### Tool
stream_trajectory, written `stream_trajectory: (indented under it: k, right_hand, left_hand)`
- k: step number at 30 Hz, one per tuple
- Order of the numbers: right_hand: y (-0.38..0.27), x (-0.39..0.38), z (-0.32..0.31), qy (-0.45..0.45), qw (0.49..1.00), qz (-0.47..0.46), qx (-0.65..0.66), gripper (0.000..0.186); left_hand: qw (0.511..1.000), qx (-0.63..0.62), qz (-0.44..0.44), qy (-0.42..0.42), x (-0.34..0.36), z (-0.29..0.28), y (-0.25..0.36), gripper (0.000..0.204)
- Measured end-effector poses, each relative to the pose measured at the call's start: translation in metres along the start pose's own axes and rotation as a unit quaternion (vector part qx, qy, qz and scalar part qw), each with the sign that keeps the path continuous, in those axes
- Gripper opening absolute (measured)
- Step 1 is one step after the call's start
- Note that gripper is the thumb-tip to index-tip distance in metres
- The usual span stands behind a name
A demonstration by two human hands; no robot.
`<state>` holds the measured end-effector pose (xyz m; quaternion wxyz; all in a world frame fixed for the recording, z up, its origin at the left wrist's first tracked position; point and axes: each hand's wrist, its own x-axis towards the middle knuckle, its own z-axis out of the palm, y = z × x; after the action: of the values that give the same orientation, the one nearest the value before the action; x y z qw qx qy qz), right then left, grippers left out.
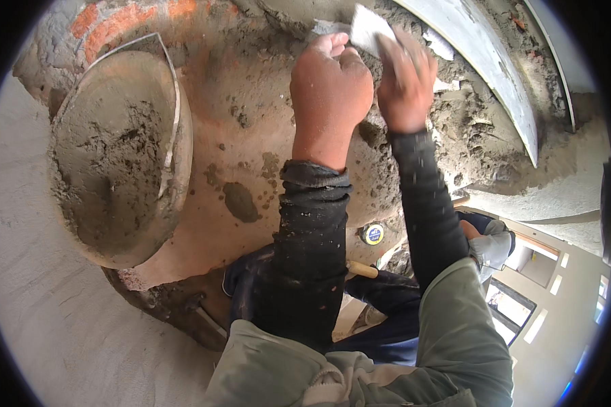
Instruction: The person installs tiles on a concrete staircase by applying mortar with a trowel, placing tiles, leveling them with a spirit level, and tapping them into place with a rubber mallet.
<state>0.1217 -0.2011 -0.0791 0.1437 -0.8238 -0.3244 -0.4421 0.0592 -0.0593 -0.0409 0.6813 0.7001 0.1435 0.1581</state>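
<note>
Rough mortar point(475, 132) covers the surface to the right of a loaded bucket point(122, 256). Motion-blurred, the right hand point(409, 81) seems to grip a white flat piece point(371, 30) above it; the left hand point(332, 88) curls alongside, contents hidden. Positioning that piece appears underway, and the next move calls for steady fingers.

2 hands point(332, 88), 1 bucket point(125, 252), 1 tape measure point(373, 234).

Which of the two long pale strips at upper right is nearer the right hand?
The broad grey strip, first one rightward of the right hand; the thin outer strip lies farther off, toward the picture's rim.
</note>
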Motion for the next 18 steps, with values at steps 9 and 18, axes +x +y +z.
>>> stream_trajectory:
  k: [9, 18]
  right_hand:
    - [0.004, 0.013, 0.049, 0.064, 0.992, 0.030, -0.105, 0.027]
    - [-0.040, 0.050, 0.054, 0.052, 0.986, 0.084, -0.132, 0.020]
  left_hand:
    - [0.994, -0.103, 0.020, 0.007, 0.004, 0.005, -0.014, 0.032]
    - [0.956, -0.254, 0.023, 0.143, 0.021, -0.018, -0.018, 0.030]
